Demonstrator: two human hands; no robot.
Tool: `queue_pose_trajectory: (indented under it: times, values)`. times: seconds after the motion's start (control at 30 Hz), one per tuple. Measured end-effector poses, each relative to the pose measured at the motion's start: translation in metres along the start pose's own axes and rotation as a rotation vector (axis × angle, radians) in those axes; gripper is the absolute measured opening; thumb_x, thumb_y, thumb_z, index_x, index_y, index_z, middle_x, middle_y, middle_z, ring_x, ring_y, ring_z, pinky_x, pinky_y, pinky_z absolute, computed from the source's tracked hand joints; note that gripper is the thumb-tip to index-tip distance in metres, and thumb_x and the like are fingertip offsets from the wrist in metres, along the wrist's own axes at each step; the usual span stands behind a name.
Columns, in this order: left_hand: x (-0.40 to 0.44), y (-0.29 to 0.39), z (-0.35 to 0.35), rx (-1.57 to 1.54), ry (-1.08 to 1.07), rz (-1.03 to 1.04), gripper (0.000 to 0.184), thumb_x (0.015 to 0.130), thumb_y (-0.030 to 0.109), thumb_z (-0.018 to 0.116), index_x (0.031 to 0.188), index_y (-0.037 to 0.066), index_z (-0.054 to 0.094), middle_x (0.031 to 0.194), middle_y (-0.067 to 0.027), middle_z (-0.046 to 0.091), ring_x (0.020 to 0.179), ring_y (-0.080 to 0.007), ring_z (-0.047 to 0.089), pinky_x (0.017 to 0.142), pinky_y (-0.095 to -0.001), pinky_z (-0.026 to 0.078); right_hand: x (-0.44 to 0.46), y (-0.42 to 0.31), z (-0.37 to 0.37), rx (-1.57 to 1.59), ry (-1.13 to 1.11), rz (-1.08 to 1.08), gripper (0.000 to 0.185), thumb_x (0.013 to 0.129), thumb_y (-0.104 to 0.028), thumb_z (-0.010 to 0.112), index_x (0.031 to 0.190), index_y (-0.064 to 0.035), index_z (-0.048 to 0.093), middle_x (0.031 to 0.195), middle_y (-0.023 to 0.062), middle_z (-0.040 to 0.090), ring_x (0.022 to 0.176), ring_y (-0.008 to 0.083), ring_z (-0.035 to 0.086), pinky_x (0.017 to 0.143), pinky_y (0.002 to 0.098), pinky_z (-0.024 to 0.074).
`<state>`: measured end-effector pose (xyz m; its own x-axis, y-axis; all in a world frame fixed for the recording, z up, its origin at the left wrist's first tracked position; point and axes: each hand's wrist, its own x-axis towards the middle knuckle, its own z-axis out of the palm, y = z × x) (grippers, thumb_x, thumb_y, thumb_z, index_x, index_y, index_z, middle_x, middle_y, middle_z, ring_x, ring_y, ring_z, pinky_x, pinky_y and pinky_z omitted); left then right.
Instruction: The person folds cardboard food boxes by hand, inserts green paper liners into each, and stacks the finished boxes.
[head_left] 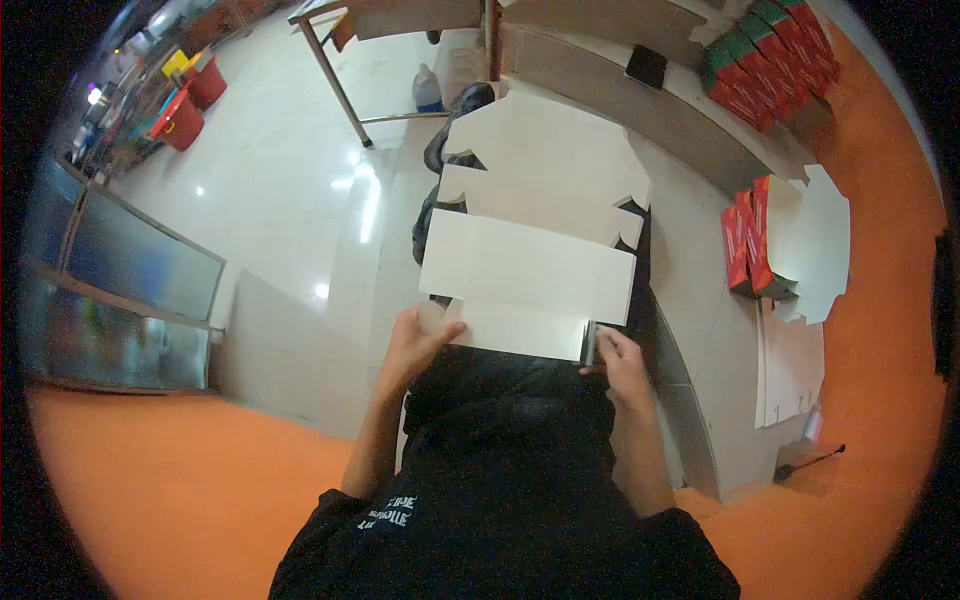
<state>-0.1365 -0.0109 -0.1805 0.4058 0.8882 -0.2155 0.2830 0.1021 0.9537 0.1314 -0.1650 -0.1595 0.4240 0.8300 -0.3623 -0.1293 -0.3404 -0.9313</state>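
Observation:
A large cream cardboard sheet (530,265) with notched edges lies across my lap, unfolded, with its plain side up. At its near left corner, my left hand (425,340) grips the edge, thumb on top. My right hand (615,362) is closed at the near right corner, where a narrow dark and silvery strip (589,343) stands along the cardboard's edge by my fingers. Whether that strip is a tool or a folded flap is too small to tell.
Red folded boxes (738,245) and a pale open sheet (815,240) sit at the right, above flat white sheets (790,370). More red and green boxes (770,65) stand at the upper right. A metal-legged table (340,85), a bottle (427,90) and red buckets (178,120) are farther off.

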Motion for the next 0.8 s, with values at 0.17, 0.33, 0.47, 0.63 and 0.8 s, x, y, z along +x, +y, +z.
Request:
queue_pose_trajectory:
  times: [0.17,0.33,0.47,0.63,0.8]
  values:
    - [-0.013,0.018,0.012,0.048,0.046,0.015,0.027,0.077,0.021,0.075,0.08,-0.002,0.062,0.071,-0.0043,0.062,0.064,-0.0111,0.057,0.058,-0.0269,0.046,-0.012,-0.014,-0.012,-0.389,0.198,-0.162,0.043,0.091,-0.036,0.055,0.1,0.0051,0.062,0.085,0.0136,0.067,0.082,0.0218,0.064,0.073,0.0315,0.0483]
    - [-0.021,0.045,0.016,0.298,0.134,0.052,0.027,0.076,0.022,0.076,0.078,-0.001,0.061,0.068,-0.0027,0.06,0.063,-0.0107,0.055,0.057,-0.0266,0.044,-0.032,-0.043,0.015,-0.82,0.307,-0.229,0.044,0.085,-0.029,0.063,0.116,0.0009,0.057,0.084,0.0118,0.066,0.081,0.0152,0.06,0.074,0.0291,0.0475]
    - [-0.016,0.033,0.014,0.216,0.098,0.037,0.028,0.075,0.022,0.077,0.078,-0.001,0.061,0.069,-0.0035,0.061,0.063,-0.0114,0.055,0.057,-0.027,0.045,-0.011,-0.005,-0.018,-0.357,0.155,-0.124,0.032,0.083,-0.007,0.06,0.114,0.0017,0.056,0.083,0.0049,0.063,0.075,0.0075,0.056,0.068,0.0233,0.0456]
    - [-0.009,0.014,0.018,0.12,0.088,0.021,0.031,0.074,0.025,0.077,0.078,-0.001,0.061,0.07,-0.0054,0.062,0.066,-0.0117,0.058,0.059,-0.0272,0.046,0.007,0.013,-0.048,-0.018,0.019,0.029,0.026,0.082,0.0,0.06,0.107,0.0026,0.054,0.087,0.0088,0.064,0.077,0.0108,0.059,0.069,0.0245,0.0473]
    - [-0.016,0.037,0.023,0.223,0.093,-0.133,0.037,0.075,0.03,0.076,0.081,-0.003,0.061,0.071,-0.0076,0.062,0.066,-0.0127,0.058,0.058,-0.0279,0.047,0.01,0.007,-0.039,-0.537,0.225,-0.095,0.029,0.078,-0.002,0.065,0.104,0.0004,0.052,0.094,0.0089,0.062,0.087,0.0151,0.059,0.075,0.0294,0.0479]
